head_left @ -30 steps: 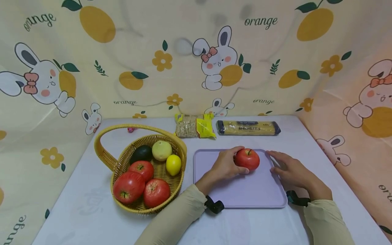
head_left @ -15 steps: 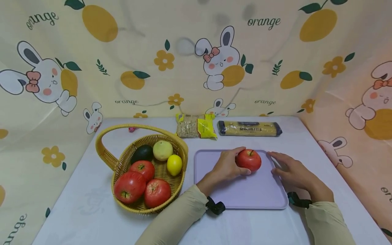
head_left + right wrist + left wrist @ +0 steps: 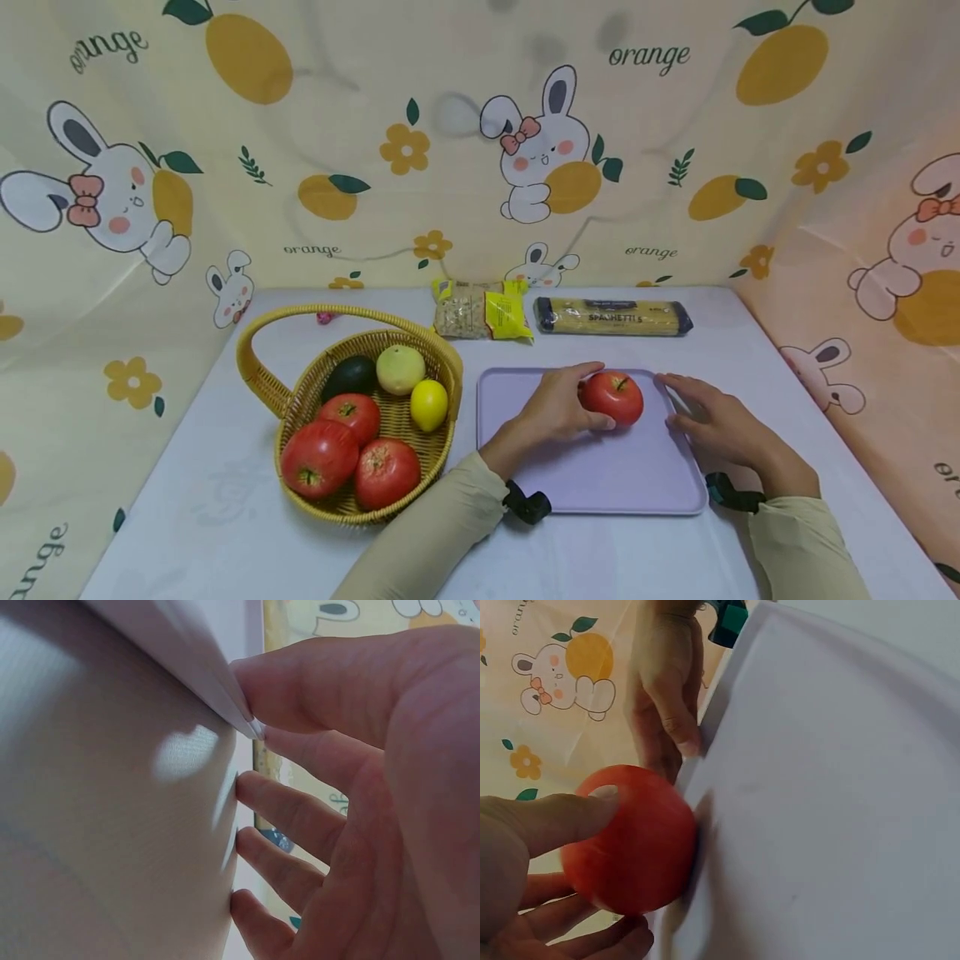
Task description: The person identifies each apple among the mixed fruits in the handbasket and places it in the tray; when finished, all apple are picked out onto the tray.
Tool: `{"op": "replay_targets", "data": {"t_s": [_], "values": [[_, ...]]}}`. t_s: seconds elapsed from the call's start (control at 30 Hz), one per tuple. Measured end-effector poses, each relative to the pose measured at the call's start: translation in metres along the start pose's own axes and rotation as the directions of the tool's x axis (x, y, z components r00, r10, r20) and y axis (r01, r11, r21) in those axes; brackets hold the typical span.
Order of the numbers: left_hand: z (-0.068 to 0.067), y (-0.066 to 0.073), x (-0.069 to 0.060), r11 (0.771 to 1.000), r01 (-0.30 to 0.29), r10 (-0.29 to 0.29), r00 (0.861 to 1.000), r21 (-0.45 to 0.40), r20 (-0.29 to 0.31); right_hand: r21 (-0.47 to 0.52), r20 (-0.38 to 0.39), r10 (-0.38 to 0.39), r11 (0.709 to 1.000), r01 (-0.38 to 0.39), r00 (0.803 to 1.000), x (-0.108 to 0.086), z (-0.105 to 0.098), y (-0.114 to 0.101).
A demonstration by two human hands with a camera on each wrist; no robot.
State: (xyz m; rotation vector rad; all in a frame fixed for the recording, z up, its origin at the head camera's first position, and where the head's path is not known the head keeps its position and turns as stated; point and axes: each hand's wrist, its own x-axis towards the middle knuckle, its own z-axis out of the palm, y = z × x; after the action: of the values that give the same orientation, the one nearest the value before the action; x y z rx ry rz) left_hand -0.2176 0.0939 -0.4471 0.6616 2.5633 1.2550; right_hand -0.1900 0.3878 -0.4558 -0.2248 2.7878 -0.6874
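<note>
A red apple (image 3: 613, 398) rests near the back right of the lilac tray (image 3: 600, 492). My left hand (image 3: 557, 406) grips it from the left; in the left wrist view the thumb lies over the apple (image 3: 630, 847) and the other fingers of the hand (image 3: 525, 862) curve beside it. On the tray's right side, my right hand (image 3: 723, 423) pinches the rim. The right wrist view has that hand (image 3: 360, 772) with thumb and index finger at the tray's edge (image 3: 225, 690), the other fingertips touching the white tabletop.
Left of the tray stands a handled wicker basket (image 3: 442, 454) holding several red fruits, a dark green one, a pale round one and a yellow lemon (image 3: 429, 405). Behind are a yellow-ended bag (image 3: 480, 310), a spaghetti pack (image 3: 615, 317) and a small pink item (image 3: 326, 317).
The apple sits slightly lower and farther right in the head view, with my left hand still at it. My right hand stays at the rim. The whole head view has shifted a little.
</note>
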Motion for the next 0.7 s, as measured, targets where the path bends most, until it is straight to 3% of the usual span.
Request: {"op": "replay_targets", "data": {"t_s": [0.2, 0.33, 0.43, 0.53, 0.7], "values": [[-0.016, 0.02, -0.009, 1.0, -0.007, 0.007, 1.0, 0.008, 0.0, 0.001, 0.013, 0.01, 1.0, -0.01, 1.0, 0.001, -0.001, 0.0], [-0.035, 0.037, -0.024, 0.999, -0.045, 0.045, 0.999, -0.011, -0.016, 0.0, 0.017, 0.005, 1.0, -0.005, 1.0, 0.004, -0.002, -0.002], [-0.049, 0.048, -0.04, 0.993, -0.092, 0.091, 0.996, -0.073, -0.005, 0.002, 0.024, 0.006, 1.0, -0.006, 1.0, 0.005, -0.004, -0.003], [-0.063, 0.052, -0.057, 0.974, -0.158, 0.165, 0.986, -0.162, 0.032, 0.0, 0.029, 0.008, 1.0, -0.008, 1.0, 0.004, -0.004, -0.002], [-0.091, 0.047, -0.091, 0.911, -0.236, 0.288, 0.951, -0.338, 0.112, 0.002, 0.031, 0.01, 1.0, -0.01, 0.999, 0.002, -0.002, 0.001]]}}
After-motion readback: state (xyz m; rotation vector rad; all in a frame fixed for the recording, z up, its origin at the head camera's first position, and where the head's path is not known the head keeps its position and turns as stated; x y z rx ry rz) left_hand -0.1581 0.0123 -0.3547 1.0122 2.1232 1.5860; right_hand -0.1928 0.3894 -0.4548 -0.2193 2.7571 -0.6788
